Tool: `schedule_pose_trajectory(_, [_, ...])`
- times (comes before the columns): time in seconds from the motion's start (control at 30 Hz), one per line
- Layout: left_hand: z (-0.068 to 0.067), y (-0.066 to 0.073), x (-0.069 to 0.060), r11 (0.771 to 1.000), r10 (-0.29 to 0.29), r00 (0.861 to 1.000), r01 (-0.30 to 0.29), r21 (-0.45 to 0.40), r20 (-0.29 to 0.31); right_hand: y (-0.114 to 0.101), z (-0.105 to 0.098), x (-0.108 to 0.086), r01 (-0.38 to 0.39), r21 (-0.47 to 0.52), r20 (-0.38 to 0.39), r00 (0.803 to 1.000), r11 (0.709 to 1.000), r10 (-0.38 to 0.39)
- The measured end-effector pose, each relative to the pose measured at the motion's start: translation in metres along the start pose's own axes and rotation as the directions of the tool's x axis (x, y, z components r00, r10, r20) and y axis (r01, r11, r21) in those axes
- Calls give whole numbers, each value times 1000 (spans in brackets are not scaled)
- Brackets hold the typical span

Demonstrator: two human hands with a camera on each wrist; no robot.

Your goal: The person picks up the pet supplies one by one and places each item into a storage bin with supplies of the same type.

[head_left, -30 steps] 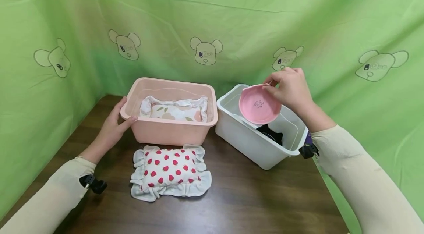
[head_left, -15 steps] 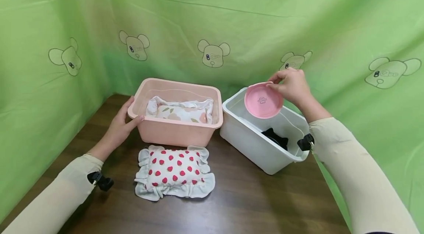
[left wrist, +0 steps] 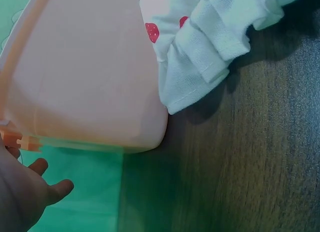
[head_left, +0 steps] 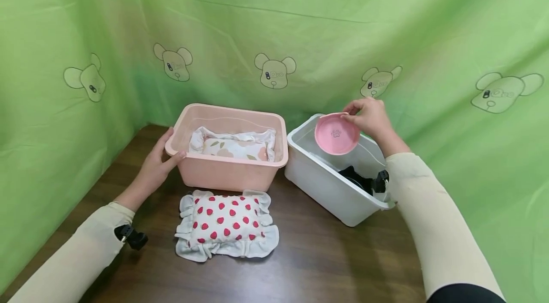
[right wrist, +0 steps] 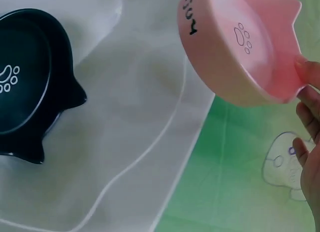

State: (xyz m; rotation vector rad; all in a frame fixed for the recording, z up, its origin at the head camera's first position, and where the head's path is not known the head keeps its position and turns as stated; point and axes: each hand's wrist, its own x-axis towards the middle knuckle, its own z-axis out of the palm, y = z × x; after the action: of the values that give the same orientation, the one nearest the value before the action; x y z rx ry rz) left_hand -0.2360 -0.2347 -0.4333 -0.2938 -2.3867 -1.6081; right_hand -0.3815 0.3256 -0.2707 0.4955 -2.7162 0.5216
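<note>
In the head view my right hand [head_left: 368,115] pinches the rim of a pink cat-eared pet bowl [head_left: 336,134] between thumb and fingers. The bowl hangs tilted above the white bin [head_left: 319,188], and its paw print faces me. Inside that bin lies a black cat-eared bowl [right wrist: 25,82], well seen in the right wrist view. My left hand [head_left: 154,165] rests at the left corner of the pink bin [head_left: 227,174], thumb over the front rim. The left wrist view shows its other fingers [left wrist: 59,189] extended and spread beside the bin. A floral frilled pillow [head_left: 233,148] lies inside the pink bin.
A strawberry-print pillow [head_left: 227,222] with white frills lies on the wooden table [head_left: 309,265], against the front of the pink bin. The two bins stand side by side. Behind them hangs a green curtain [head_left: 214,17] with mouse-head drawings.
My right hand has lowered the pink bowl slightly, and the right forearm has swung left over the white bin's edge. My left hand stays at the pink bin. The head view has shifted slightly.
</note>
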Motion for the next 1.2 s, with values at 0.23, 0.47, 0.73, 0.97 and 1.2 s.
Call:
schedule_pose_trajectory(0.23, [0, -3, -1, 1000, 5, 1000, -5, 3, 4, 15, 15, -3, 20, -1, 3, 1000, 1000, -20])
schedule_pose_trajectory(0.47, [-2, -1, 0, 1000, 5, 1000, -5, -8, -3, 21, 31, -7, 43, -24, 57, 997, 999, -42])
schedule_pose_trajectory(0.73, [2, 0, -2, 1000, -4, 1000, 4, -23, 9, 24, 49, -15, 89, -107, 140, 987, 990, -74])
schedule_pose_trajectory(0.97, [2, -2, -1, 1000, -18, 1000, 18, 0, 0, 22, 58, -16, 94, -142, 147, 987, 985, -73])
schedule_pose_trajectory(1.2, [3, -3, -1, 1000, -17, 1000, 17, -11, 8, 24, 61, -19, 83, -162, 192, 980, 983, -51])
